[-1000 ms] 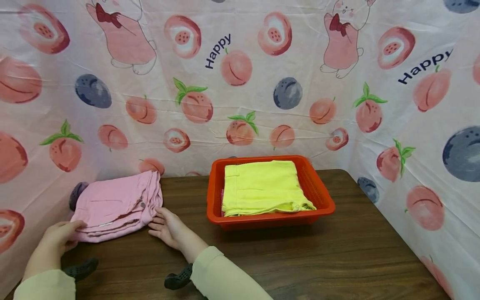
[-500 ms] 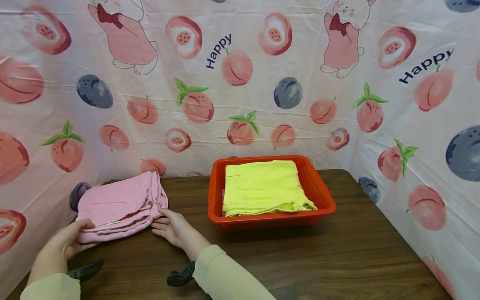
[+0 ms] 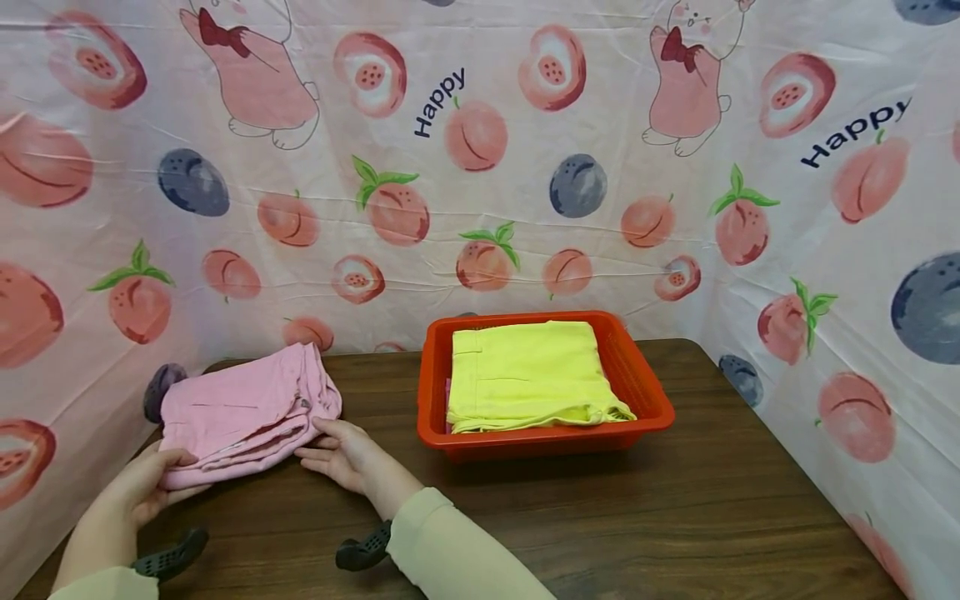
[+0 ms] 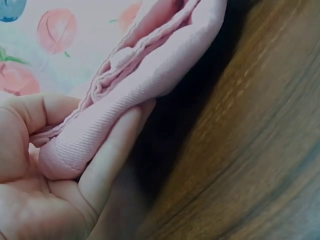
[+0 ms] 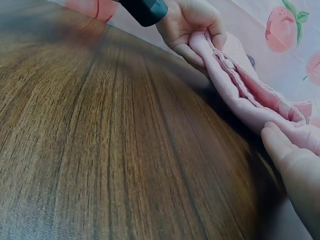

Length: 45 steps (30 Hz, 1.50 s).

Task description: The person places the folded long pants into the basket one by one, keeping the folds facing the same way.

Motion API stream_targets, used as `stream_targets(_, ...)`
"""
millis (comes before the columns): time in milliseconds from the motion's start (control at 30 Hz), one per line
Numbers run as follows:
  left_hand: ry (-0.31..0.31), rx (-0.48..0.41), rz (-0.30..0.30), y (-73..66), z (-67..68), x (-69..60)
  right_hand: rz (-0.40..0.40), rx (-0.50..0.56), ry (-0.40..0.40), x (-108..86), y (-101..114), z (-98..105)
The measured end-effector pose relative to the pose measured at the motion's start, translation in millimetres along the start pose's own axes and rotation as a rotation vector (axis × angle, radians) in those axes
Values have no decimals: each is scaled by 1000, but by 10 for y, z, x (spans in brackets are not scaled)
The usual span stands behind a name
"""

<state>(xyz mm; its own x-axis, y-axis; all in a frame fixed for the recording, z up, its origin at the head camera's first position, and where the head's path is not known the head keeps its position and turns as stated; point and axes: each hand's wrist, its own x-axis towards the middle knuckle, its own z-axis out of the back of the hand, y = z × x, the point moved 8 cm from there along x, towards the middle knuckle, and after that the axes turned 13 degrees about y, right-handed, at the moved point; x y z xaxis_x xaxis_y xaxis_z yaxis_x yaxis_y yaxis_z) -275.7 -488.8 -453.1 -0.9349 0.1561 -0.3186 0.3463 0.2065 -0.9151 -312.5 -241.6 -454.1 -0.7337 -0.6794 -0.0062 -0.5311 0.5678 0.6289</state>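
Observation:
Folded pink pants [image 3: 232, 410], with a pocket seam and a button, are at the table's left side. My left hand [image 3: 153, 479] grips their near left corner, thumb above and fingers underneath. In the left wrist view, the pants' fold [image 4: 130, 90] lies between thumb and fingers, with a dark gap beneath it. At the near right edge, my right hand [image 3: 348, 461] touches the pants, its fingers fairly straight and low. Its thumb [image 5: 277, 142] rests against the fold in the right wrist view; its other fingers are hidden there.
A red plastic basket [image 3: 656, 414] stands right of the pants. Inside lies a folded yellow garment [image 3: 532, 375], with a bit of pink cloth showing beneath. Fruit-printed cloth [image 3: 495, 50] walls the wooden table [image 3: 600, 517] at the back and sides.
The pink pants have shifted slightly to the right together with my left hand. My right hand stays at their right edge, with its fingers slightly lower. The basket has not visibly moved.

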Motion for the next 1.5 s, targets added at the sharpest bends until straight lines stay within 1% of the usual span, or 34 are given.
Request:
stream_targets(67, -4, 44, -23, -26, -20, 6, -6, 2, 9, 3, -3, -16)
stream_targets(167, -27, 127, -57, -73, -69, 9, -3, -15, 22, 8, 6, -35)
stream_targets(267, -62, 213, -92, -111, -123, 3, 2, -26, 19, 7, 19, -35)
stream_targets(300, -73, 228, -101, -119, -139, -2, 3, -28, 16, 7, 23, -33)
stream_targets(400, -93, 323, -136, -142, -190, -9, 7, -25, 5, 6, 41, -28)
stream_targets(533, -115, 384, -188, -147, -235, -16, 12, -25, -2, 12, 61, -20)
stream_targets(700, -123, 343, -258, -145, -272, -27, 33, -28, -23, 16, 86, 2)
stream_targets(800, -136, 396, -269, -158, -304, -34, 58, -30, -39, 23, 115, 14)
stream_targets(933, -142, 436, -291, -177, -351, -49, 82, -30, -77, 31, 149, 37)
stream_targets(1033, -125, 393, -348, -191, -390, -69, 95, -28, -119, 26, 171, 60)
stream_targets(1067, -119, 401, -368, -196, -408, -79, 100, -28, -132, 24, 177, 68)
stream_targets(1100, -109, 385, -390, -202, -422, -85, 102, -29, -146, 24, 181, 78)
stream_targets(1167, -92, 386, -433, -219, -456, -102, 103, -39, -161, 22, 191, 84)
stream_targets(1333, -49, 378, -522, -246, -536, -141, 68, -81, -195, 22, 183, 117)
stream_targets(1500, -3, 340, -592, -243, -624, -161, 37, -119, -263, -14, 172, 151)
